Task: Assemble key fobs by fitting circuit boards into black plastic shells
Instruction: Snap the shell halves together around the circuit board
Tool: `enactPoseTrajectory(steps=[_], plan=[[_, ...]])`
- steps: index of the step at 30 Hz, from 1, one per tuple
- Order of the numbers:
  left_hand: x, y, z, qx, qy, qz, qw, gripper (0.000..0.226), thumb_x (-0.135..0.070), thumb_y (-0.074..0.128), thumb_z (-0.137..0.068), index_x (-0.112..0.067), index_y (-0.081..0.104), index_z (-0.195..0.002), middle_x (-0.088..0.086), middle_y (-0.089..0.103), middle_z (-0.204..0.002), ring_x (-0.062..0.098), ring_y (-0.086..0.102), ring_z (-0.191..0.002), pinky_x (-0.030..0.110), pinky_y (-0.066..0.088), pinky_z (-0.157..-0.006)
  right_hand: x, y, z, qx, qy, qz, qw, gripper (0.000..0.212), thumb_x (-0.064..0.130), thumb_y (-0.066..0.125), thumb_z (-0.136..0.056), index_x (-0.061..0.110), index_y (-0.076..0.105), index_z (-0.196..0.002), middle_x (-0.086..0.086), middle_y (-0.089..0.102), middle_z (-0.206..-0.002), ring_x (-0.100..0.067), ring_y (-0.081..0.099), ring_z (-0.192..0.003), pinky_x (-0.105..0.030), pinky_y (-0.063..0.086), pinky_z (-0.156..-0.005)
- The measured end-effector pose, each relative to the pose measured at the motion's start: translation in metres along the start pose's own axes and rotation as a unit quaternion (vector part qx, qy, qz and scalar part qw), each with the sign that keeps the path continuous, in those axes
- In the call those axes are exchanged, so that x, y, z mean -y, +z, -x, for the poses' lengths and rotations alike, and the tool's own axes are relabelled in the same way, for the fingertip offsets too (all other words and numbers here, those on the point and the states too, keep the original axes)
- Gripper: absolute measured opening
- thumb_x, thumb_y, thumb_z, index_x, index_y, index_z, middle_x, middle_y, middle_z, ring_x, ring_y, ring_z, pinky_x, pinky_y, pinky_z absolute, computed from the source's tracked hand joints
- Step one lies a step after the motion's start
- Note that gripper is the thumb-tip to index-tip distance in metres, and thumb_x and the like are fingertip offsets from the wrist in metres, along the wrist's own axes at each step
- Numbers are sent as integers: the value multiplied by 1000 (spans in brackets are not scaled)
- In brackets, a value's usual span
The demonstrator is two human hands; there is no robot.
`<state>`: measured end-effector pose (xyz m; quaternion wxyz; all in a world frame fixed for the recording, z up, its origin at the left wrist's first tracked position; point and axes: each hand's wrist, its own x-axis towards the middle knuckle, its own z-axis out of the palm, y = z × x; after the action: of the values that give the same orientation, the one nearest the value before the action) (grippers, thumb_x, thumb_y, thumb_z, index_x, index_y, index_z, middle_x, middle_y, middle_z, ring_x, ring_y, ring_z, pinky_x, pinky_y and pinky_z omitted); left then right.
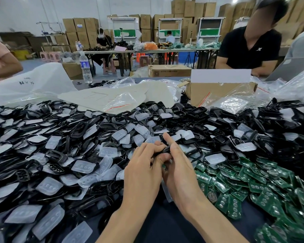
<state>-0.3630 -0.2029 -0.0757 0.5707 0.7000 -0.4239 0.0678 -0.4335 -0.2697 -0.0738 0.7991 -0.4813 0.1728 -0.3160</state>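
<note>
Now both your left hand (pixel 144 167) and right hand (pixel 180 165) grip one black shell (pixel 166 150) between them. Seat the circuit board (pixel 164 166) flat, pressing evenly.

Glossy black plastic shells (pixel 56 154); frosted translucent plastic pads (pixel 83 166); smooth green circuit boards (pixel 256 187) with shiny metal discs (pixel 212 196); matt brown cardboard box (pixel 209 92); clear, crinkled, glossy plastic bags (pixel 234 102).
</note>
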Motion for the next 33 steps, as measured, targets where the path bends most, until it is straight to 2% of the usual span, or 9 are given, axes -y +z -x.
enactPoseTrajectory(steps=[3,8,13,15,18,21,24,27,33], plan=[[1,1,0,-5,7,6,1000,10,-22,65,-90,-28,70,-95,-19,66,-99,9,65,-101,35,55,-78,0,0,0,8,-7,-2,1000,35,32,33,-110,38,57,-135,6,73,-122,-10,67,-118,-17,55,-82],[2,0,0,-9,13,18,1000,15,-20,63,-89,-33,67,-94,-20,66,-99,10,66,-99,33,55,-76,1,0,2,19,-14,5,1000,35,27,33,-110,35,57,-135,4,74,-120,-11,67,-116,-17,55,-84],[-3,0,-3,-4,-7,56,998,16,-27,63,-94,-41,66,-100,-23,68,-101,4,66,-99,18,51,-78,3,-1,1,20,-56,54,997,34,37,40,-106,39,60,-134,6,68,-131,-9,62,-124,-28,49,-103],[-4,-4,-6,-7,-18,91,996,21,-24,62,-97,-44,68,-104,-23,71,-102,3,68,-100,12,50,-79,4,-2,3,34,-90,86,992,38,43,46,-98,39,59,-134,12,67,-133,-7,59,-127,-26,47,-107],[-4,-9,-7,-18,-41,118,992,31,-19,64,-97,-49,67,-105,-22,72,-98,2,69,-95,8,49,-75,6,-3,5,32,-134,152,979,32,31,48,-102,37,63,-130,17,68,-129,-3,60,-125,-20,46,-105],[-5,-11,-8,-33,4,69,997,40,-16,65,-96,-55,62,-104,-22,67,-101,3,67,-97,7,46,-76,8,-5,4,2,-157,197,968,33,16,51,-104,40,67,-122,19,71,-122,-3,64,-118,-20,49,-102],[-4,-11,-8,-50,55,29,997,32,-12,65,-96,-41,64,-109,-21,61,-108,4,63,-101,7,45,-80,9,-7,4,-20,-159,209,965,30,19,57,-102,43,70,-116,19,74,-115,-3,68,-110,-20,52,-97],[-2,-12,-8,-60,70,18,996,21,-14,64,-96,-29,67,-110,-18,61,-109,6,63,-102,8,45,-81,10,-8,4,-36,-157,193,968,30,19,62,-100,43,76,-109,13,76,-111,-8,71,-105,-21,55,-91],[-2,-12,-6,-65,86,-12,994,14,-11,65,-95,-21,66,-104,-19,57,-107,4,62,-98,8,45,-78,8,-9,4,-70,-159,198,965,33,11,62,-99,41,77,-101,8,74,-109,-13,71,-101,-35,59,-90]])
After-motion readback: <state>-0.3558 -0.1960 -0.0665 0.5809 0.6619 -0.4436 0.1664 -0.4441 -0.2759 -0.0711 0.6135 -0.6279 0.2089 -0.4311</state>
